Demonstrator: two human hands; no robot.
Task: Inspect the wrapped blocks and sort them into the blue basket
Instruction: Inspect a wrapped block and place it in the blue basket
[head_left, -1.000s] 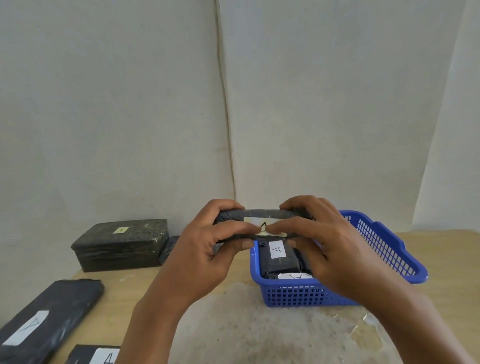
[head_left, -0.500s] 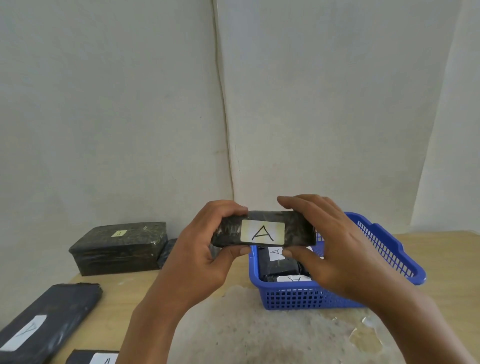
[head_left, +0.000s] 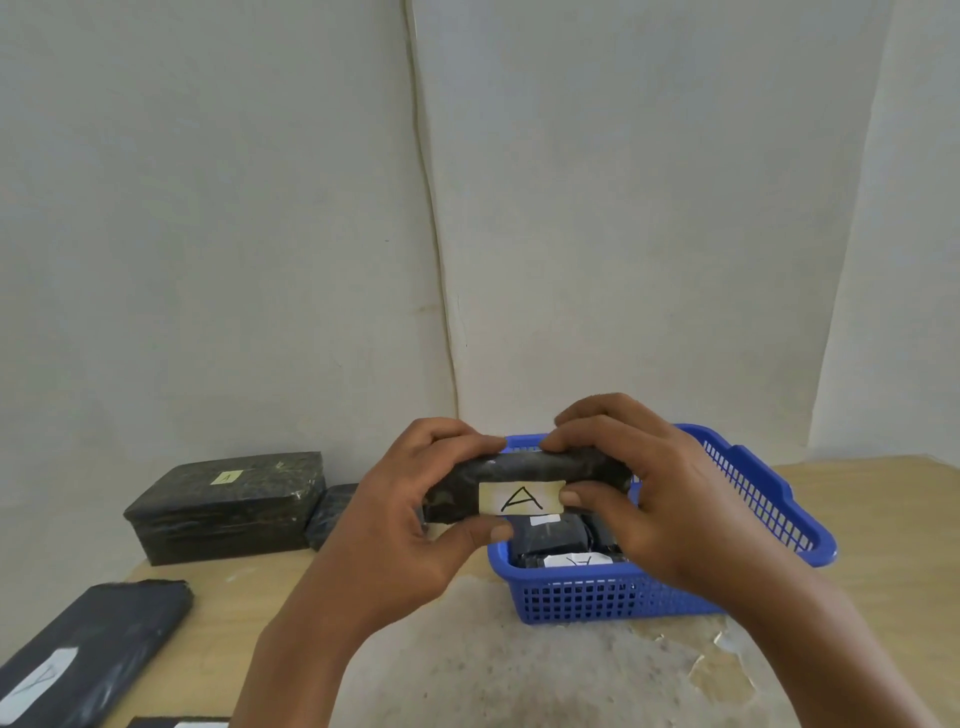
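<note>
Both hands hold one black plastic-wrapped block (head_left: 524, 480) up above the near-left corner of the blue plastic mesh basket (head_left: 748, 499): the left hand (head_left: 415, 519) grips its left end, the right hand (head_left: 649, 488) its right. Its white label (head_left: 521, 498) reads "A".

Held block label: a pale paper label (head_left: 521, 498) on the black wrapped block (head_left: 524, 480) gripped by the left hand (head_left: 415, 512) and right hand (head_left: 654, 493) reads "A" in black handwriting.
Basket label: a white label (head_left: 576, 561) on a wrapped block lying in the blue basket (head_left: 613, 597) shows an "A", partly hidden.
Large box label: a small yellowish label (head_left: 227, 477) on top of the large black box (head_left: 223, 506); its mark is too small to read.
Flat parcel label: a white label (head_left: 44, 678) on the flat black parcel (head_left: 98, 649) bears a faint "A".
</note>
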